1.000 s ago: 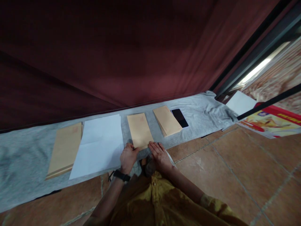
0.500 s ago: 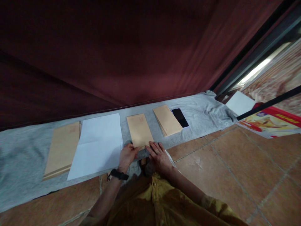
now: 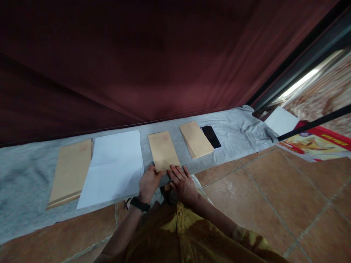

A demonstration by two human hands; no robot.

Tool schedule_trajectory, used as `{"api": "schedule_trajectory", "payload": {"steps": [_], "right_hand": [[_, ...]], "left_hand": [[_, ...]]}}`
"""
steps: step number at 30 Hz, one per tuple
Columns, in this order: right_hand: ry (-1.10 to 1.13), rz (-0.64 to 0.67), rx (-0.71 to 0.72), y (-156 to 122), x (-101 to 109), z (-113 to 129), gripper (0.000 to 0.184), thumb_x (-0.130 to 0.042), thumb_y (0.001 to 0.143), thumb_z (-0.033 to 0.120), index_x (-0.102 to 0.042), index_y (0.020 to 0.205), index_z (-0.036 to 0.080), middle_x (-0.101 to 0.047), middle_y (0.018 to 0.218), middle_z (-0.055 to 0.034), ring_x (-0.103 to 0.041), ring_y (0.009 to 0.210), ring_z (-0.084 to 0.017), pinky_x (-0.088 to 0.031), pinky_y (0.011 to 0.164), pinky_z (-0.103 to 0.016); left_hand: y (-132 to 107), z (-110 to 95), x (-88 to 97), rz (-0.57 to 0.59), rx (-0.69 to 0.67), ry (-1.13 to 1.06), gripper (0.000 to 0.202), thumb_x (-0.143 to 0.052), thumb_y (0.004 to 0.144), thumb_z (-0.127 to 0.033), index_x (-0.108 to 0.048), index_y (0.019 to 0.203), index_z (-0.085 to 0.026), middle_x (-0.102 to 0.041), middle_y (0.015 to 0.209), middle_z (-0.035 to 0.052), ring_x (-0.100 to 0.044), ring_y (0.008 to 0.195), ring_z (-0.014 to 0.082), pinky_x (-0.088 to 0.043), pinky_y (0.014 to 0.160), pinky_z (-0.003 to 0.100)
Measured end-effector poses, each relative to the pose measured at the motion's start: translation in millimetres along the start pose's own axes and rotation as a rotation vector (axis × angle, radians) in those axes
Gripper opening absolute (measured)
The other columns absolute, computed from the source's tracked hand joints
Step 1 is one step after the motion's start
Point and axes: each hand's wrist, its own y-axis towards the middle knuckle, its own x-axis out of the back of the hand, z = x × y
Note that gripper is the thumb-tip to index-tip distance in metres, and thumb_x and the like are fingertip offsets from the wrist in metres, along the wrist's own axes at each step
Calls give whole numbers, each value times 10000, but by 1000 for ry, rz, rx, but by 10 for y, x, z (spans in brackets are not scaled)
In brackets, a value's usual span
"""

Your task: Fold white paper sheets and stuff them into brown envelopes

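A single brown envelope (image 3: 162, 149) lies lengthwise on a grey cloth (image 3: 24, 171) spread over the tiled floor. My left hand (image 3: 148, 182), with a black watch at the wrist, has curled fingers pinching the envelope's near left corner. My right hand (image 3: 182, 180) lies flat with fingers stretched out, its tips pressing the envelope's near edge. A stack of white paper (image 3: 113, 166) sits just left of my left hand.
A pile of brown envelopes (image 3: 70, 171) lies at the left, another pile (image 3: 195, 138) to the right with a black phone (image 3: 210, 136) beside it. A dark red curtain hangs behind. A white sheet (image 3: 279, 119) and a colourful poster (image 3: 315, 142) lie far right.
My right hand has slid a little left along the envelope's near edge. The view has shifted slightly; the envelope and piles stay put.
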Motion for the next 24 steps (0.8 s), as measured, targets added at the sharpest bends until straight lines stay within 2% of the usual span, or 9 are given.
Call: {"api": "schedule_trajectory", "payload": {"steps": [4, 7, 12, 15, 19, 24], "right_hand": [[-4, 11, 7, -8, 5, -18, 581, -459, 1017, 336, -317, 1567, 214, -343, 1615, -71, -322, 1470, -259, -180, 1241, -517], [-3, 15, 4, -6, 18, -13, 588, -459, 1015, 330, -309, 1571, 212, -341, 1616, -74, -319, 1471, -264, -177, 1240, -519], [-2, 21, 1, -12, 14, -20, 611, -474, 1002, 309, -291, 1578, 217, -329, 1622, -65, -312, 1474, -267, -167, 1242, -518], [-10, 21, -9, -20, -5, -22, 623, -484, 992, 288, -288, 1579, 212, -342, 1615, -74, -310, 1474, -276, -175, 1237, -523], [-26, 10, -29, -31, -27, -13, 625, -479, 990, 275, -281, 1581, 223, -342, 1614, -81, -310, 1473, -291, -159, 1231, -560], [-15, 1, -61, -59, -25, -37, 611, -438, 999, 246, -265, 1585, 215, -349, 1610, -78, -319, 1468, -282, -126, 1229, -583]], "left_hand": [[-143, -86, 32, -60, -19, 338, 375, -469, 942, -469, -526, 1183, -187, -745, 857, 106, -729, 819, 274, -491, 682, 335], [-182, -134, 63, -52, -22, 410, 391, -425, 962, -479, -519, 1190, -176, -752, 885, 123, -733, 831, 277, -490, 689, 334], [-169, -158, 99, -33, -2, 417, 369, -447, 946, -490, -544, 1127, -184, -759, 916, 138, -733, 850, 288, -480, 676, 336], [-159, -135, 84, -25, 11, 348, 339, -478, 931, -479, -553, 1116, -205, -761, 954, 120, -729, 887, 284, -481, 692, 337], [-150, -101, 55, -22, 41, 263, 343, -524, 907, -478, -548, 1135, -223, -761, 1001, 91, -724, 932, 273, -480, 711, 333], [-156, -101, 33, -43, 30, 282, 343, -536, 910, -447, -536, 1157, -209, -758, 990, 98, -723, 926, 271, -470, 703, 328]]}}
